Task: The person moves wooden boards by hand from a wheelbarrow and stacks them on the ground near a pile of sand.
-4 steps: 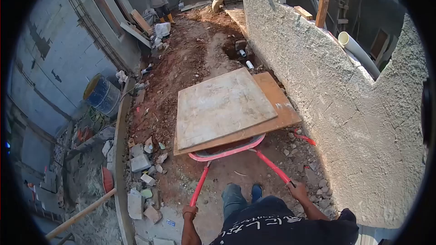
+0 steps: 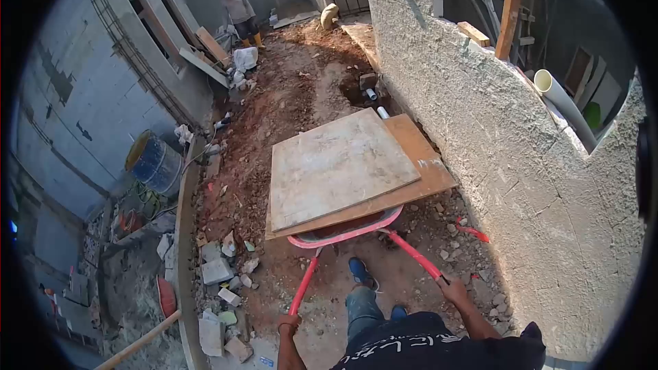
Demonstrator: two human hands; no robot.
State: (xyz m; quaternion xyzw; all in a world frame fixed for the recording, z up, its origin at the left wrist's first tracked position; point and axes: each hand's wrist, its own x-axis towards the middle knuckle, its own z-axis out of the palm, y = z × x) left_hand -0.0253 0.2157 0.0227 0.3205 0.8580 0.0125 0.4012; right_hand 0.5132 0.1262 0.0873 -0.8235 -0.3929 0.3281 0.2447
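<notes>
A wheelbarrow with a red rim [image 2: 346,234] stands in front of me, two boards lying across its tray. The upper board [image 2: 343,164] is pale and stained; the lower one [image 2: 428,171] is brown and sticks out at the right. My left hand [image 2: 288,324] is closed round the end of the left red handle [image 2: 305,284]. At the end of the right red handle [image 2: 415,253], my right hand [image 2: 454,290] is wrapped round the grip. The boards hide most of the tray and the wheel.
A rough wall [image 2: 507,164] runs close along the right. Rubble blocks [image 2: 217,271], a concrete kerb [image 2: 184,253] and a blue drum [image 2: 156,164] are at left. Ahead lie a hole with pipes [image 2: 371,94], a sack [image 2: 329,16] and a standing person [image 2: 241,14].
My left foot has come forward into view beneath the wheelbarrow's rim. The rubble and nearby wall features sit slightly differently in the view. Both hands still hold the handles.
</notes>
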